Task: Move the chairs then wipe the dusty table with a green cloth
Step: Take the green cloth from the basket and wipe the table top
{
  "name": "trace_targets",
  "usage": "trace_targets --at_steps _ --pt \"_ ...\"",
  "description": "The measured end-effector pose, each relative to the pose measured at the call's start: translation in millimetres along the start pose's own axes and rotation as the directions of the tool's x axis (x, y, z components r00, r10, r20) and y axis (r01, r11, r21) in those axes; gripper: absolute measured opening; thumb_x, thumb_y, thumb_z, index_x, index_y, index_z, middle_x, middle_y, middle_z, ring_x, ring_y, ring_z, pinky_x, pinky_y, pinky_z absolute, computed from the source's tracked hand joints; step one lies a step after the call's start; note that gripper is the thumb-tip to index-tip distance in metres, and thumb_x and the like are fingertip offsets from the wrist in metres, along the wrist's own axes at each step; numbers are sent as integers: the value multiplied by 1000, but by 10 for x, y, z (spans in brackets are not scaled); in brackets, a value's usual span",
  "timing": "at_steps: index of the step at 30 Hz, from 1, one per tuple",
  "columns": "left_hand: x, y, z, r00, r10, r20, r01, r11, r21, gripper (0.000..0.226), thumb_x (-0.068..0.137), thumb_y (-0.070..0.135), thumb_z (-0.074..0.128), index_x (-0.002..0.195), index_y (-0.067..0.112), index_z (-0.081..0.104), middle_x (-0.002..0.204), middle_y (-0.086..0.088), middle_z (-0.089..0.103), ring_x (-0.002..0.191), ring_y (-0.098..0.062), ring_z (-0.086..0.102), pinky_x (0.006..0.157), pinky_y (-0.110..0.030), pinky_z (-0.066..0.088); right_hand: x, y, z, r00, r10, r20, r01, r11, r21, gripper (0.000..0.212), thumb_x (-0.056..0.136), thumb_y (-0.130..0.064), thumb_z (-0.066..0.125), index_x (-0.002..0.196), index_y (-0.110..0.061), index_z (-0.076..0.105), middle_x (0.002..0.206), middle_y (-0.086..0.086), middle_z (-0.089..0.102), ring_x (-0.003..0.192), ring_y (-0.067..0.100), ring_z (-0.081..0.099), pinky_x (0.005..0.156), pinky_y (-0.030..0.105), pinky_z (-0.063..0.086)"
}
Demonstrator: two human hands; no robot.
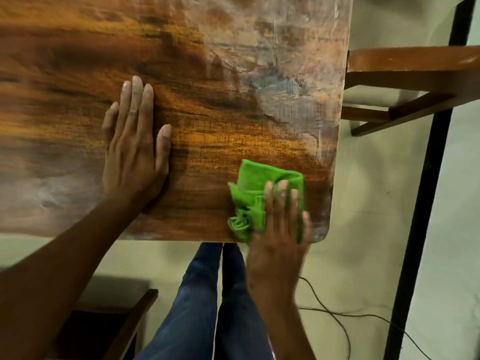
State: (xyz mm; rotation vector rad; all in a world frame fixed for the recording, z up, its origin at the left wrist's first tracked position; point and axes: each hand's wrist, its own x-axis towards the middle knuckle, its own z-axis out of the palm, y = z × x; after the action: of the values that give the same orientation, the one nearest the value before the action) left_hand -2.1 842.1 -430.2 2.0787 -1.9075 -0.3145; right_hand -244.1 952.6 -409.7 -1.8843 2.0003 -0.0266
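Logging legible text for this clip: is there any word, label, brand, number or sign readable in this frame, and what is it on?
None can be read.
The table shows only wood grain and dust smears.
The green cloth under the right hand bears no visible tag or print.
The chair beside the table, the floor and the jeans carry no lettering either.

The person is wearing dark blue jeans (205, 302), showing at the lower middle of the frame. Both forearms are showing bare, with no sleeves in view. The left hand (135, 149) and right hand (279, 229) are wearing no gloves.
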Motion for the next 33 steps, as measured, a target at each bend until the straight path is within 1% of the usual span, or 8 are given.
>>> trace_targets --at_steps 3,9,13,18,21,23,28,33 --pt "-7 12 10 999 -21 26 21 1000 4 62 115 35 28 168 5 19 177 -15 14 166 -24 9 133 -50 14 375 215 -223 996 82 -29 -82 997 7 66 109 -39 30 170 -24 9 179 -1 1 165 20 -2 131 54 15" --pt "24 16 -10 996 -36 80 34 999 29 63 115 35 28 169 5 14 178 -14 9 166 -24 4 133 -51 13 1740 39 -387 988 -36 -151 17 991 -130 66 111 -53 19 170 -24 14 178 4 9 165 23 5 131 52 14" --pt "27 24 -15 996 -37 80 33 998 45 63 115 33 29 169 5 13 178 -14 9 166 -23 3 134 -50 13 2057 -409 -264 988 -21 -154 6 995 -100 69 109 -57 22 170 -25 13 178 6 7 165 27 5 131 57 11" --pt "41 14 3 996 -62 62 57 996 76 60 114 28 27 167 1 20 177 -16 15 166 -23 7 134 -45 11 1676 -1352 14 952 -306 -17 301 942 -149 79 105 -55 34 170 -22 4 178 7 -4 165 25 -5 131 51 8" --pt "36 0 13 995 -80 54 77 995 59 60 113 28 28 166 2 23 176 -15 17 166 -21 9 134 -44 12 1707 -1244 -19 933 -360 3 356 923 -143 79 106 -51 41 170 -23 5 179 2 -2 165 20 -3 131 48 10" --pt "27 6 -7 998 -52 48 49 997 56 60 113 28 29 168 6 20 178 -11 15 166 -20 8 134 -46 14 1708 -882 -105 954 -299 -24 293 946 -138 74 108 -49 38 170 -24 7 179 1 0 165 18 -1 131 48 12" --pt "40 33 -44 996 -58 62 57 998 26 61 114 27 30 169 7 17 178 -10 12 166 -20 5 134 -46 13 1081 76 -284 988 49 -149 -60 996 -71 62 114 -43 28 170 -23 11 178 -1 5 165 16 3 130 50 19" --pt "33 48 -47 994 -68 80 67 998 20 61 113 28 30 169 7 15 179 -10 9 166 -20 4 134 -47 13 257 297 -185 995 55 -81 -58 997 -41 63 110 -40 30 169 -20 19 178 0 10 165 22 10 127 55 25"
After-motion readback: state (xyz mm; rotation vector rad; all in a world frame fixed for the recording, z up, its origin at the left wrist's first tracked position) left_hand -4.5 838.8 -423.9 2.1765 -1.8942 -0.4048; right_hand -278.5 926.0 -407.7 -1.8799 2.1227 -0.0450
